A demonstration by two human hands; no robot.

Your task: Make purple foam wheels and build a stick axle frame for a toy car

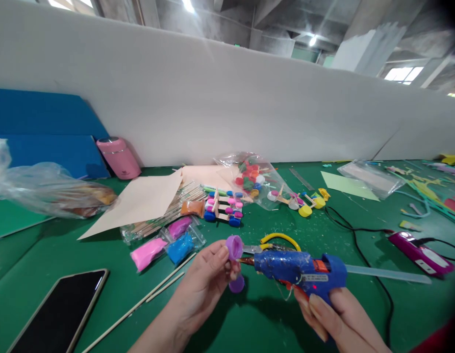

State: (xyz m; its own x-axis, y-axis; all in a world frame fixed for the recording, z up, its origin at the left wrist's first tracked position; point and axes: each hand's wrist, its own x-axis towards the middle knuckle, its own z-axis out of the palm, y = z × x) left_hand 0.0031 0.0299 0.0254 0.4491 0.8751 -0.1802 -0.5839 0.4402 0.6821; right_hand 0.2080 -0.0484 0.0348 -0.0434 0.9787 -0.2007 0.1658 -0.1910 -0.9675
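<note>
Between the fingertips of my left hand (209, 272) is a purple bottle cap (234, 247), its hollow side turned partly to the right. A second purple cap (237, 284) shows just below those fingers; whether it touches them I cannot tell. My right hand (338, 314) is wrapped round the handle of a blue hot glue gun (299, 269), with a finger by the orange trigger. The gun's nozzle points left and is at the held cap's edge. A clear glue stick (389, 274) sticks out of its back. Behind the gun lie yellow-handled pliers (281, 237).
A phone (62, 311) and wooden sticks (139, 301) lie at left. Small wheeled models (224, 208), clay packets (148, 253) and a bag of caps (253, 176) are farther back. A black cord (354, 240) runs near a purple power strip (420, 254) at right.
</note>
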